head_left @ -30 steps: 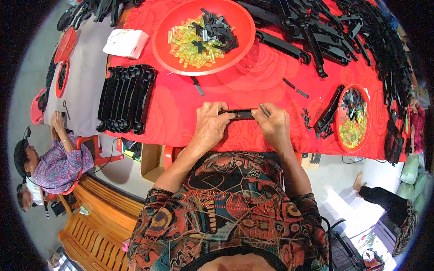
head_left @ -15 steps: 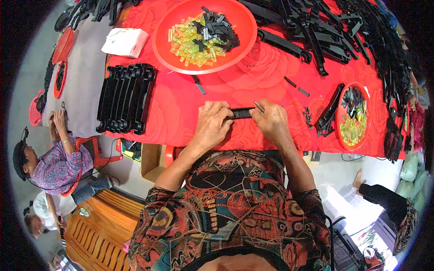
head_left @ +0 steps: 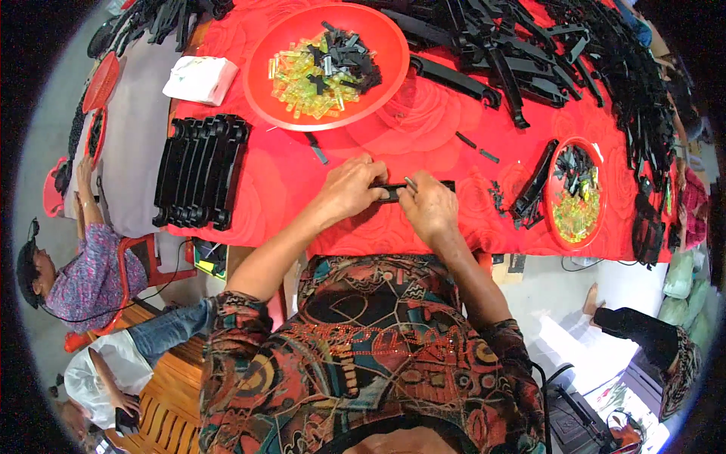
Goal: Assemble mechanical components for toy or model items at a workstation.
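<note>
A long black plastic piece lies level just above or on the red cloth, between my two hands near the table's front edge. My left hand is closed around its left end, thumb on the near side. My right hand is closed over the piece further right, and its right end shows past the knuckles. A thin metal-looking rod sticks out between the right thumb and fingers. What the fingertips press on is hidden. A small dark strip lies beyond the left hand.
A big red tray of yellow clear and black small parts stands ahead. Stacked black pieces lie left, beside white tissues. At right are a small red tray and heaped black parts. A co-worker sits at left.
My right hand has slid left along the black piece, nearer my left hand, so its right end now shows. The co-worker at left has stretched an arm forward to a red tray.
</note>
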`<state>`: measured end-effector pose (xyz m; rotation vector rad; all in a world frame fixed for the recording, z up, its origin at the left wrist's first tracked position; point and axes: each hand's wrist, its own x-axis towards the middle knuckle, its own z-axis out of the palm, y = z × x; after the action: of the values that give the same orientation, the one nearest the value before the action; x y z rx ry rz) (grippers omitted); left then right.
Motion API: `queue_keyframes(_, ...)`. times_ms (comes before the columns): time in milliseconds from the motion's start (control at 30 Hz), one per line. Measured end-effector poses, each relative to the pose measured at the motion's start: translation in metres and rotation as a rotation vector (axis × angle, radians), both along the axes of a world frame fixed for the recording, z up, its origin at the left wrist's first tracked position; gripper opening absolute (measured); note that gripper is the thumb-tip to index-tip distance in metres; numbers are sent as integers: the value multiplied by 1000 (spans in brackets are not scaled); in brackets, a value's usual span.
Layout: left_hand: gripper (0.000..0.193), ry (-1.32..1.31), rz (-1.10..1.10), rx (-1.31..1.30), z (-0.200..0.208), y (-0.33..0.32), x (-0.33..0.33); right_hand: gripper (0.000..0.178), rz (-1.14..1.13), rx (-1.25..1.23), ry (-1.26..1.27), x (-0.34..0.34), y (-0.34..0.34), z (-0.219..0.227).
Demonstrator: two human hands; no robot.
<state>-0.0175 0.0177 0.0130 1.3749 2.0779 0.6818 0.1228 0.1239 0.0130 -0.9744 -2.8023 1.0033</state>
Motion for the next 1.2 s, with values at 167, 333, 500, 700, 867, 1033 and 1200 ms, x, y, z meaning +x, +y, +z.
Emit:
queue_keyframes(167, 26, -102, -13, -76, 2, 2, -5, 24, -51, -6, 48, -1, -5, 5)
queue_keyframes(333, 24, -34, -62, -153, 10, 8, -3, 22, -91, 6, 75, 0, -7, 5)
queue_keyframes(500, 26, -25, -24, -176, 10, 9, 0, 21, -64, 31, 175, 2, -9, 6)
queue_keyframes(700, 25, 3, -2, -229, 9, 16, -2, 18, -49, 7, 290, 4, -5, 2)
queue_keyframes(867, 24, -23, 35, -203, 8, 16, 1, 17, 94, 40, 257, 12, 12, 1)
queue_keyframes(1033, 24, -20, 53, -212, 8, 20, 1, 17, 146, -105, 267, 23, 29, 3)
queue_keyframes(1200, 26, -10, 50, -245, 5, 23, 1, 22, -145, -130, 585, 35, 39, 20)
